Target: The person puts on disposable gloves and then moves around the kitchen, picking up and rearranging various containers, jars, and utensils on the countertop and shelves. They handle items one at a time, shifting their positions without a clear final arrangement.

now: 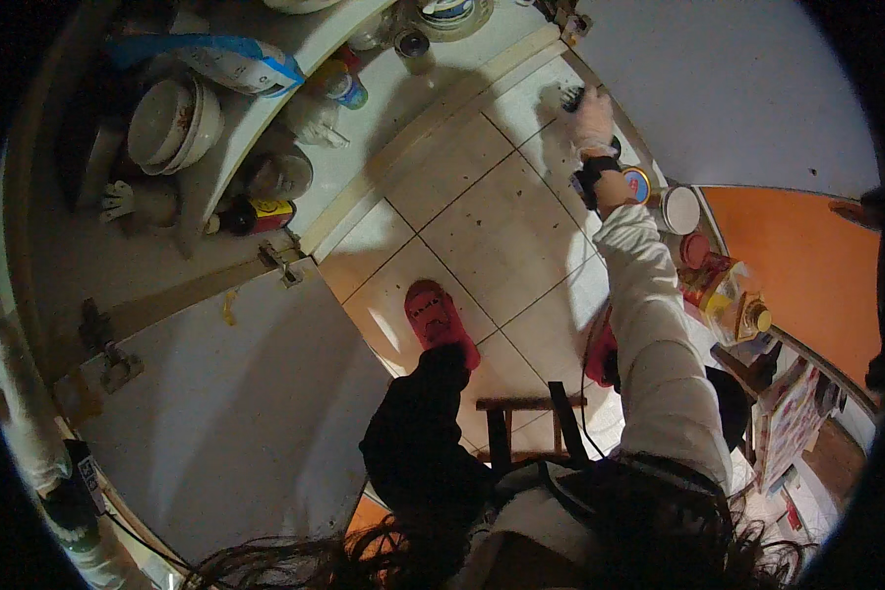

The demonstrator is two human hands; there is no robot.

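My right hand, in a thin translucent glove, reaches down to the floor by the cabinet's far right corner. Its fingers close around a small dark object with pale streaks, too small to name. A black band circles that wrist. Just below the wrist stand a round tin with a blue and gold lid and a white-lidded jar. At the dim left rim, what appears to be my left hand shows pale beside a dark wrist band; its fingers cannot be made out.
Inside the open cabinet are stacked white bowls, a dark bottle and a glass jar. An open door stands at the left. Dark crumbs dot the tiled floor. Oil bottles and a wooden stool are nearby.
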